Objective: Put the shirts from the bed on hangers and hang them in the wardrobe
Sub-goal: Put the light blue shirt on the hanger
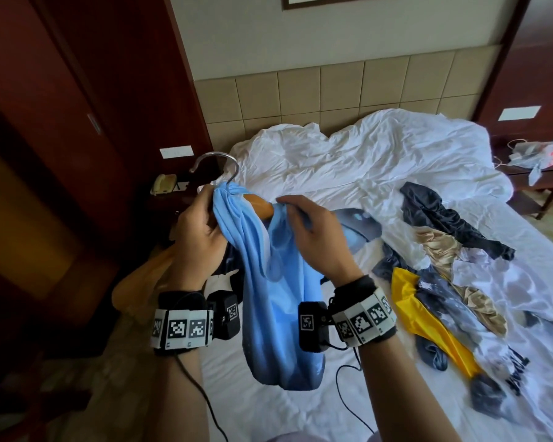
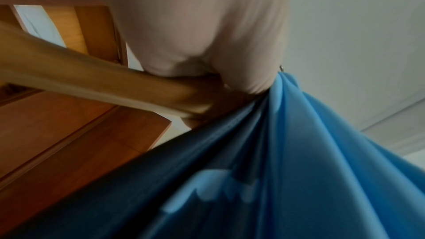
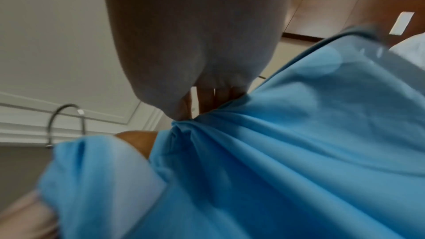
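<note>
White rumpled bedding covers the bed (image 1: 348, 193), which stands against a tan padded headboard (image 1: 332, 94) with dark wooden wardrobe doors (image 1: 61, 100) to the left. Held up over the near edge of the bed is a light blue shirt (image 1: 278, 298), gathered onto a wooden hanger (image 1: 262, 204) whose metal hook (image 1: 216, 161) curves up above it. The left hand (image 1: 198, 231) grips the hanger near the hook together with a bunch of the shirt's cloth, fingers curled round both; the left wrist view shows the wooden arm of the hanger running out from under the palm. The right hand (image 1: 313, 231) pinches a fold of the blue cloth at the other shoulder of the hanger, with its fingertips closed on the fabric. More clothes lie loose on the bed to the right: a dark shirt (image 1: 444, 215), a tan garment (image 1: 441, 247) and a yellow one (image 1: 428, 327).
</note>
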### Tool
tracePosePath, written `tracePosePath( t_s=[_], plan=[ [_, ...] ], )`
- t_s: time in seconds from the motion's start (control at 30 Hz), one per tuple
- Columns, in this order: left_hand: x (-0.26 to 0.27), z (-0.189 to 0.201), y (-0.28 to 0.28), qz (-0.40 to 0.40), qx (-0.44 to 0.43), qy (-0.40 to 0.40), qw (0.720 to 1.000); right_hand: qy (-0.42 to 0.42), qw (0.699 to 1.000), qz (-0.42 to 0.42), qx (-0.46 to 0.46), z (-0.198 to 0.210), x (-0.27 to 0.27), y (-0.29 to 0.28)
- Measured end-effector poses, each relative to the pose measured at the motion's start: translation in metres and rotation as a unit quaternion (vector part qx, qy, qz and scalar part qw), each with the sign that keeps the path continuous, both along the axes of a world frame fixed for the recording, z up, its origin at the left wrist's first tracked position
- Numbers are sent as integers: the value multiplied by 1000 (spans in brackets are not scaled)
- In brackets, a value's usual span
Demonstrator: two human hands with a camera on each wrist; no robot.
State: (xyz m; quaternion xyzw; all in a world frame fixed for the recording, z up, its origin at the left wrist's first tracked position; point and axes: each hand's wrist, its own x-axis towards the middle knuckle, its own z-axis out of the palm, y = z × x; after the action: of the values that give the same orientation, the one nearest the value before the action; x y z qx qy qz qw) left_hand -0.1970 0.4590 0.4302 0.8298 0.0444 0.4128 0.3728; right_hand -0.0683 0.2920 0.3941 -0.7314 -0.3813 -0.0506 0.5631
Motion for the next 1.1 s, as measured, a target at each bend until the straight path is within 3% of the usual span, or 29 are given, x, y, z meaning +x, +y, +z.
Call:
tracePosePath(
  t_s=[0.17,0.23,0.33,0.43,0.5,0.57,0.67,0.8,1.0,1.1],
  plan=[
    [-2,2,-3,23,1,-17,1000,29,992,84,94,16,-9,5],
    [-5,9,-8,27,-8,-16,999,18,994,62,89,19,-4,3],
    [-6,13,-11,30,-16,-9,999,5,999,-51,-7,13,11,0],
    [-3,9,-4,23,-16,-37,999,-10,969,-165,-183,3,25,-9],
    [1,6,1,12,-19,-42,999,-31,964,-181,-191,-2,28,-12],
    [7,3,1,-2,-12,-35,999,-58,969,-151,-186,-1,28,-9],
    [18,0,-5,-18,-11,-2,1000,-48,978,-34,-203,5,17,-1],
    [28,-5,-7,-43,-22,52,997,43,991,96,-86,27,-1,4],
    [32,-6,-1,-52,-56,56,995,119,981,136,71,36,7,2],
    [32,-6,5,-54,-70,44,995,124,983,129,49,29,20,0]
  ],
)
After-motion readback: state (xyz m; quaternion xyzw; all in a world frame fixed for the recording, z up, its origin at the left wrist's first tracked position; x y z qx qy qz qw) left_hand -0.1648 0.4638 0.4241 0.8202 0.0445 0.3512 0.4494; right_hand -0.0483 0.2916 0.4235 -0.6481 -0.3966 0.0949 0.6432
